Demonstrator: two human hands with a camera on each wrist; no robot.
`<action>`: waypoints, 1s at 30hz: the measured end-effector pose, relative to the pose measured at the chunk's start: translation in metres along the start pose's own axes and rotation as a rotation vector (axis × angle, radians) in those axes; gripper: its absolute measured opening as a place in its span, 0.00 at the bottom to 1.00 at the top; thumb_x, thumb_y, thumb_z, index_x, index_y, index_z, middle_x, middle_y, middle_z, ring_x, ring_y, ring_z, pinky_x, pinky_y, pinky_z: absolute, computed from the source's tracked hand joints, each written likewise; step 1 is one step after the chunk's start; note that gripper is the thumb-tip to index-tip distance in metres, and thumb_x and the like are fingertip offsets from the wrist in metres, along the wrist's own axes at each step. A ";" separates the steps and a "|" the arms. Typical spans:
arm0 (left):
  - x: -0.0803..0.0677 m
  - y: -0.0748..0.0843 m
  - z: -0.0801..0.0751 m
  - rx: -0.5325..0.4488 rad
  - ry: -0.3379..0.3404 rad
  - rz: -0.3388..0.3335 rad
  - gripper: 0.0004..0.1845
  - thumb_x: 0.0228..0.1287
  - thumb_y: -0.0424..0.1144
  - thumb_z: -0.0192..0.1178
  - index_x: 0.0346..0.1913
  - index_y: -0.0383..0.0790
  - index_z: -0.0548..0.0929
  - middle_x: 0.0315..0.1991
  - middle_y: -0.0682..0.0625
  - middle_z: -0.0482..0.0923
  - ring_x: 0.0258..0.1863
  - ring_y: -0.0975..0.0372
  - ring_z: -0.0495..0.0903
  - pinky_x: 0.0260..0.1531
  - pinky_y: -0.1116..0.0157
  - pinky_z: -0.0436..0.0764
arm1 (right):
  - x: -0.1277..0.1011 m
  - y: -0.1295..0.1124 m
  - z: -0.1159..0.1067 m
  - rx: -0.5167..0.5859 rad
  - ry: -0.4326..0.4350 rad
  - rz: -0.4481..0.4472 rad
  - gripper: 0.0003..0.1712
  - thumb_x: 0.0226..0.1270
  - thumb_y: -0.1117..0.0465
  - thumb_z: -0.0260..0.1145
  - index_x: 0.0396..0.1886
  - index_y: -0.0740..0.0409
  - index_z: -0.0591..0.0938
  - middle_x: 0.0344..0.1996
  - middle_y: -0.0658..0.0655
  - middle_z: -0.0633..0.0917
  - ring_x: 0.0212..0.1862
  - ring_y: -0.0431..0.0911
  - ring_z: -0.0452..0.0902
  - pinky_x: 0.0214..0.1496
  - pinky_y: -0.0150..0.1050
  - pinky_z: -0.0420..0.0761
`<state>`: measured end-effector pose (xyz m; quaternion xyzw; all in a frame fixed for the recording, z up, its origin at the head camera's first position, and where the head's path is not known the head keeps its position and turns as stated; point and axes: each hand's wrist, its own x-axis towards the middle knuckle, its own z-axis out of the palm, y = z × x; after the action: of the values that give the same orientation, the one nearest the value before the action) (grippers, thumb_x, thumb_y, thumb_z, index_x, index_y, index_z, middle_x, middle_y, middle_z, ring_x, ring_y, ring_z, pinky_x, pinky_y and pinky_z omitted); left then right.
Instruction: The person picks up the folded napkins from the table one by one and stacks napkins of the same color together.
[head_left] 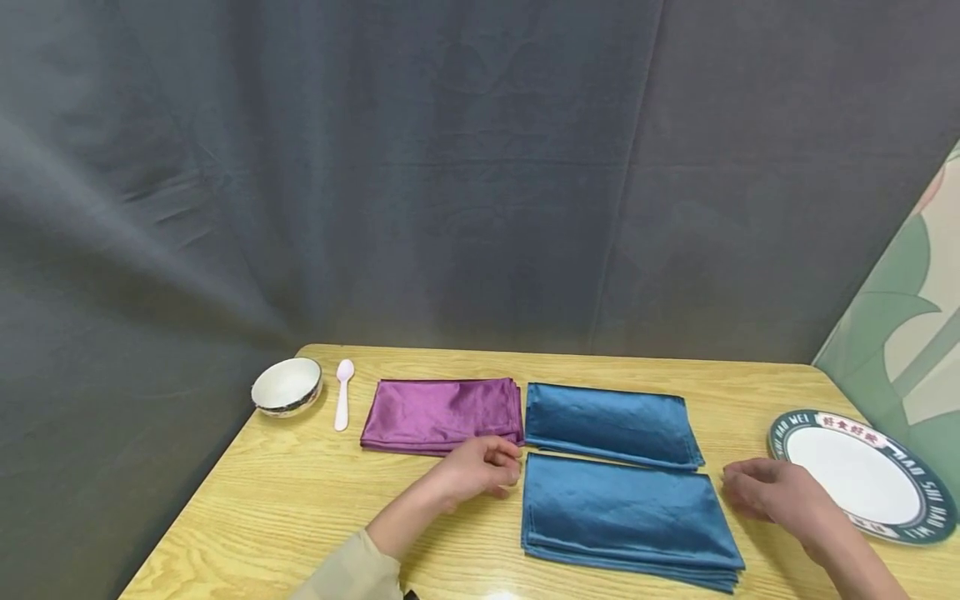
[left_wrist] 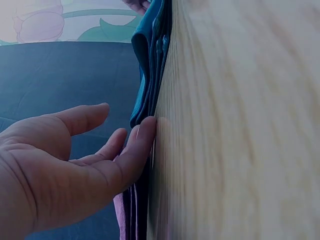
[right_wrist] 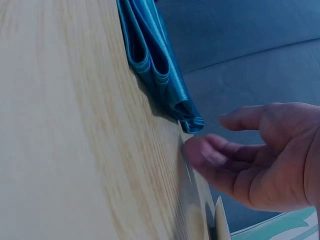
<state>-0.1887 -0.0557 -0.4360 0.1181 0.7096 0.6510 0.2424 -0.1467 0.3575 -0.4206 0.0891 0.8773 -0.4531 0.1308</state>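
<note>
In the head view a folded blue satin cloth lies nearest the front, a second blue one behind it. Left of these is a folded purple cloth. My left hand is just off the near blue cloth's left edge, fingers loosely bent around nothing. The left wrist view shows its fingertips close to the tabletop, near the cloth layers. Beyond the near cloth's right edge, my right hand hovers with relaxed fingers and nothing in them. In the right wrist view a gap separates thumb and fingers.
A white bowl stands at the table's back left corner beside a pale pink spoon. A green-rimmed oval plate lies at the right, close by the right hand. Behind the wooden table hangs a dark grey curtain.
</note>
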 end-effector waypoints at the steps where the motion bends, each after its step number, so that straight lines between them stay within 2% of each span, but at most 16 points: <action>1: 0.000 0.000 0.001 -0.007 -0.004 -0.005 0.19 0.67 0.23 0.61 0.59 0.21 0.74 0.43 0.40 0.78 0.41 0.56 0.80 0.41 0.55 0.88 | 0.001 0.001 0.000 -0.001 -0.014 0.018 0.24 0.76 0.62 0.59 0.56 0.84 0.74 0.43 0.67 0.87 0.42 0.52 0.86 0.44 0.46 0.88; 4: 0.000 0.000 0.004 -0.040 -0.008 -0.027 0.20 0.67 0.22 0.61 0.60 0.22 0.74 0.45 0.39 0.77 0.42 0.54 0.80 0.39 0.54 0.88 | 0.001 0.002 0.001 0.036 -0.053 0.043 0.24 0.75 0.64 0.60 0.57 0.84 0.73 0.43 0.66 0.86 0.42 0.52 0.85 0.44 0.46 0.88; 8: 0.002 0.000 0.009 -0.084 -0.005 -0.055 0.22 0.66 0.21 0.61 0.61 0.23 0.73 0.49 0.36 0.76 0.43 0.50 0.81 0.36 0.52 0.89 | 0.000 0.002 0.003 0.091 -0.097 0.044 0.30 0.75 0.61 0.61 0.62 0.85 0.68 0.43 0.64 0.86 0.43 0.51 0.84 0.43 0.45 0.88; 13: 0.003 0.000 0.013 -0.104 -0.003 -0.071 0.24 0.66 0.20 0.60 0.64 0.23 0.71 0.51 0.36 0.75 0.45 0.48 0.82 0.35 0.51 0.89 | 0.001 0.004 0.005 0.101 -0.139 0.052 0.33 0.74 0.59 0.63 0.64 0.83 0.67 0.44 0.62 0.85 0.45 0.51 0.82 0.42 0.44 0.88; 20: 0.002 0.000 0.016 -0.123 -0.049 -0.099 0.32 0.66 0.20 0.59 0.71 0.16 0.60 0.55 0.34 0.74 0.57 0.42 0.77 0.43 0.50 0.87 | 0.003 0.003 0.007 0.058 -0.185 0.053 0.31 0.74 0.58 0.64 0.63 0.81 0.70 0.52 0.71 0.81 0.53 0.58 0.81 0.48 0.51 0.87; 23: 0.002 0.000 0.018 -0.143 -0.071 -0.098 0.33 0.65 0.19 0.58 0.70 0.14 0.58 0.58 0.32 0.72 0.61 0.42 0.73 0.48 0.49 0.85 | 0.002 0.001 0.008 0.057 -0.185 0.052 0.30 0.75 0.60 0.63 0.63 0.83 0.69 0.52 0.71 0.81 0.54 0.59 0.80 0.48 0.53 0.86; 30: -0.002 0.005 0.022 -0.176 -0.080 -0.103 0.29 0.65 0.19 0.58 0.68 0.18 0.66 0.64 0.31 0.69 0.64 0.42 0.71 0.51 0.45 0.83 | -0.001 -0.001 0.011 0.085 -0.152 0.011 0.20 0.74 0.64 0.63 0.56 0.77 0.73 0.42 0.56 0.83 0.46 0.52 0.82 0.45 0.51 0.87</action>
<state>-0.1770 -0.0369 -0.4318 0.0859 0.6446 0.6921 0.3132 -0.1439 0.3479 -0.4262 0.0649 0.8443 -0.4947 0.1956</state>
